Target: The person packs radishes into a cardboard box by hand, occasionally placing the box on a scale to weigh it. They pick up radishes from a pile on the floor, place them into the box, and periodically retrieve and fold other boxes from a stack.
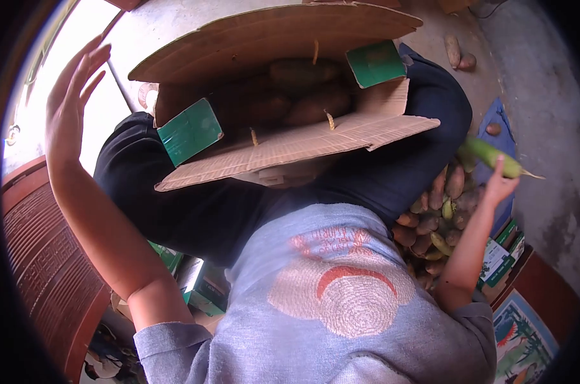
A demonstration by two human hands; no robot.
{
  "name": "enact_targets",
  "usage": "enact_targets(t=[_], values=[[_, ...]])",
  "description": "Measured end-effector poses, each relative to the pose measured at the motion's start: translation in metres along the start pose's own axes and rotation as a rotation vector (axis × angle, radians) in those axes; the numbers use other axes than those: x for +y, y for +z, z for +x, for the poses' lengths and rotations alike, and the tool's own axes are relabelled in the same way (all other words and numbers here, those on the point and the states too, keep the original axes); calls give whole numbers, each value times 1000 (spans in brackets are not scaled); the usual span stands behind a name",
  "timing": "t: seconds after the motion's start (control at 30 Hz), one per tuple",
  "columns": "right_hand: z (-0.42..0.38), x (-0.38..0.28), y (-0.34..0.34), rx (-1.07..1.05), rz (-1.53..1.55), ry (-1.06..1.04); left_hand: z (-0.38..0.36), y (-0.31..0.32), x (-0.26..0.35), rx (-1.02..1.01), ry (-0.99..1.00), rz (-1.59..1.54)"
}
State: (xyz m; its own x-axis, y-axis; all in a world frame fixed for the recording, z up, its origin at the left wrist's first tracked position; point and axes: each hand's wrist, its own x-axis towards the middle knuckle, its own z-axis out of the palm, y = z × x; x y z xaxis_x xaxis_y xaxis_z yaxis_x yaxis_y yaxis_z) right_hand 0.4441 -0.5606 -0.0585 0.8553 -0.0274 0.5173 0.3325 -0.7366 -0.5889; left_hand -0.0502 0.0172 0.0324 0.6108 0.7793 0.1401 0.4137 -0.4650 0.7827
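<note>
My right hand, out to the right side, is closed around the lower end of a long green radish with a thin pale root tip. The radish is slightly blurred and held above the pile of vegetables beside my leg. My left hand is raised at the far left with its fingers stretched out, holding nothing. Between my legs stands an open cardboard box with its flaps spread. Several dark, oblong vegetables lie inside, in shadow, so their kind is hard to make out.
Yellow ties poke through the box flaps. A blue sheet lies by the pile on the right. Two loose vegetables rest on the floor at upper right. Green-and-white cartons stand behind me. Carved brown furniture is at left.
</note>
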Motion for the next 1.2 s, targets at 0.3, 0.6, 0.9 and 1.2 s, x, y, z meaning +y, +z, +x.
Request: enact_targets(t=[0.3,0.6,0.9,1.2], values=[[11,-248,-13,-469,891,-177,33,57,23,-409,280,-245],[-137,-372,77,-1165,867,-186,16,78,13,-384,215,-129],[-146,-350,58,-1347,672,-74,15,73,19,-390,152,-86],[-83,-274,20,-602,670,-136,15,62,5,-468,98,-289]])
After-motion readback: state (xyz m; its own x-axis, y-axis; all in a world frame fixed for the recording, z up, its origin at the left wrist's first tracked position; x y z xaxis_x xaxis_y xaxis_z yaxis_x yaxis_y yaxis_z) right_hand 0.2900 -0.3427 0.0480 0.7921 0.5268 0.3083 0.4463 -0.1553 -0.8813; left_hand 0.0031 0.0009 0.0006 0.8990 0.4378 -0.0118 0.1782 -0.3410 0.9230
